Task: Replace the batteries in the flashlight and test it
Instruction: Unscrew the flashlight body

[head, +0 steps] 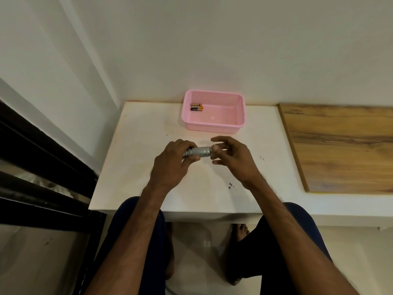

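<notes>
Left arm: bare forearm, rising from lower centre and angled inward over the worktop edge.
Left hand (174, 160): knuckles up, wrist slightly bent. Fingers curl over the left end of the flashlight (201, 151) with the thumb underneath, gripping it.
Right arm: bare forearm, running from lower right and angled inward to meet the left.
Right hand (232, 156): back of the hand facing up and right. Thumb tip against the flashlight's right end. Index finger arched above it, remaining fingers loosely bent below. Whether these fingers grip the end cannot be told.
Both hands are raised just above the worktop, level with each other.
</notes>
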